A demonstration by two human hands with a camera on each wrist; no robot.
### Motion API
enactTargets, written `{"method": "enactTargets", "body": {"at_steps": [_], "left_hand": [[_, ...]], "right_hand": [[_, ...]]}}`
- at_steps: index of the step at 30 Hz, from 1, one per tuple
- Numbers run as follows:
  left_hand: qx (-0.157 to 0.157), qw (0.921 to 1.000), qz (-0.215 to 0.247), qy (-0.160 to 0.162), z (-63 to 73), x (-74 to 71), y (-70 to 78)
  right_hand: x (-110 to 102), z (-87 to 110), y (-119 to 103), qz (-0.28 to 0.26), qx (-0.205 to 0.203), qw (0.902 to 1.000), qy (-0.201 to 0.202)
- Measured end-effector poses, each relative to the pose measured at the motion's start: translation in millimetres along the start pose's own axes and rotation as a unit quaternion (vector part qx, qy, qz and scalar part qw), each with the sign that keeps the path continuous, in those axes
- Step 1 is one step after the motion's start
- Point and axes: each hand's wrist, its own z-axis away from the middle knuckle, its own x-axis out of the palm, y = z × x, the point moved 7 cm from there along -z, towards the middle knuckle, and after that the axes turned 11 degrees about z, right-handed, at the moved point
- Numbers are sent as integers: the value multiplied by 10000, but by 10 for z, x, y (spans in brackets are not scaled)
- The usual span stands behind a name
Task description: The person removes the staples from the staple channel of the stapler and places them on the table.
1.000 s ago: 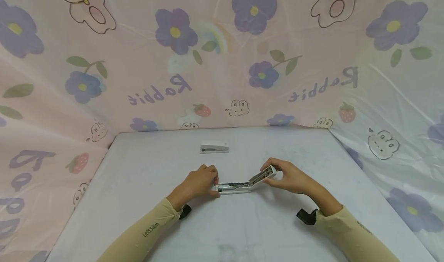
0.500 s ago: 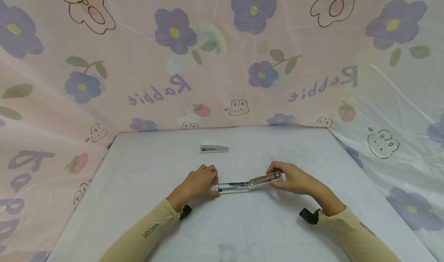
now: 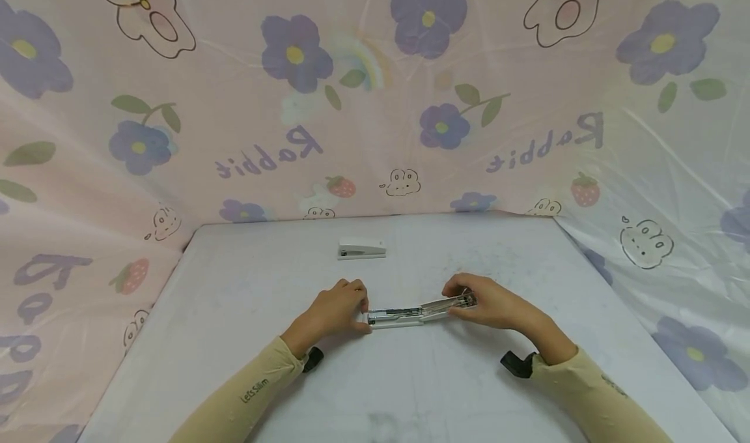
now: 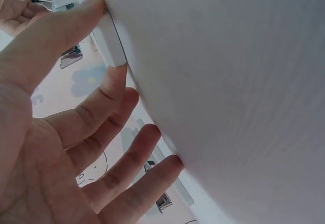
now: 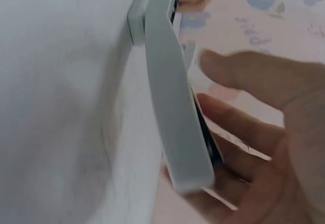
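A white stapler (image 3: 395, 314) lies spread wide on the white table, its metal inside facing up. My left hand (image 3: 336, 309) pinches the end of its base between thumb and index finger; in the left wrist view the other fingertips touch the tabletop beside the base end (image 4: 110, 41). At the opposite end, my right hand (image 3: 495, 300) has its fingers curled round the raised top arm, which slopes up from the hinge. The right wrist view shows the smooth outer cover (image 5: 175, 97) of that arm, fingers behind it and the thumb (image 5: 228, 69) a little apart from it.
A second white stapler (image 3: 362, 250), closed, stands farther back on the table (image 3: 263, 254). Patterned cloth (image 3: 363, 124) with flowers and rabbits hangs behind and along both sides. Dark camera mounts (image 3: 518, 365) sit at the wrists.
The stapler's top arm has swung down to the right, away from the base, to a flatter angle. My right hand went right with it, then slid slightly back left along it. My left hand stays put.
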Motion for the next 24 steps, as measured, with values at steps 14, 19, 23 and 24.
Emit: {"method": "enactTargets", "body": {"at_steps": [14, 19, 23, 24], "left_hand": [[38, 10000, -4, 22, 17, -15, 31], [-60, 10000, 28, 36, 13, -30, 56], [-106, 9999, 62, 37, 17, -33, 51], [-108, 9999, 66, 35, 19, -33, 48]], "right_hand": [[229, -296, -468, -601, -607, 9955, 406], [340, -365, -602, -550, -868, 9939, 390], [409, -411, -659, -476, -909, 9941, 347], [425, -421, -665, -459, -901, 9944, 316]]}}
